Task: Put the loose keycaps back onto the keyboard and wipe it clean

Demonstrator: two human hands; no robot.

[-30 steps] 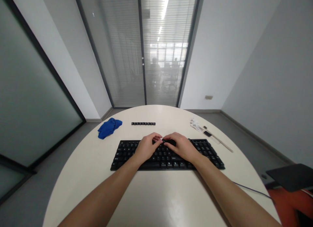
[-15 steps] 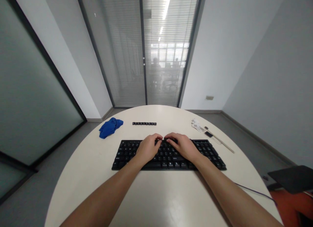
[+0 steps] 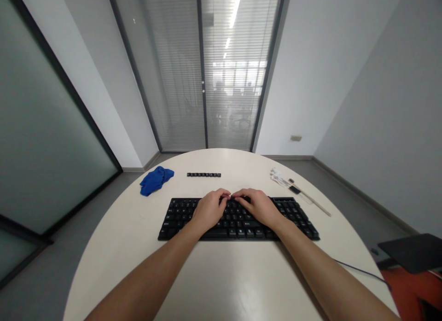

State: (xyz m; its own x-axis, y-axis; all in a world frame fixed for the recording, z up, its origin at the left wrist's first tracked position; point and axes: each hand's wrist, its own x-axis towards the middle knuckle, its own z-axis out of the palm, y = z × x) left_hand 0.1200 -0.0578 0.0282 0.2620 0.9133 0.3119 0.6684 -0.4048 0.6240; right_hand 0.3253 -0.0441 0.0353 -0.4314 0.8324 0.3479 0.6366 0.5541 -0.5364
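Observation:
A black keyboard (image 3: 241, 223) lies across the table in front of me, its keys facing up. My left hand (image 3: 211, 209) rests over its middle, thumb and fingers curled together near the far edge. My right hand (image 3: 258, 207) mirrors it from the other side, thumb bent in under the forefinger. The fingertips of both hands nearly meet at the keyboard's far edge. Whatever is pinched there is too small and hidden to make out. Beyond the keyboard, several black keycaps (image 3: 203, 175) stand in a straight row.
A crumpled blue cloth (image 3: 156, 180) lies at the far left of the round white table (image 3: 221, 275). Toward the far right are a thin pale stick (image 3: 316, 204), a small dark piece (image 3: 294, 189) and whitish material (image 3: 276, 175). A cable (image 3: 361, 269) runs over the right edge.
My fingertips have closed in slightly at the keyboard's far edge. A small dark bit seen by the right fingertips before is now covered. All else stays put.

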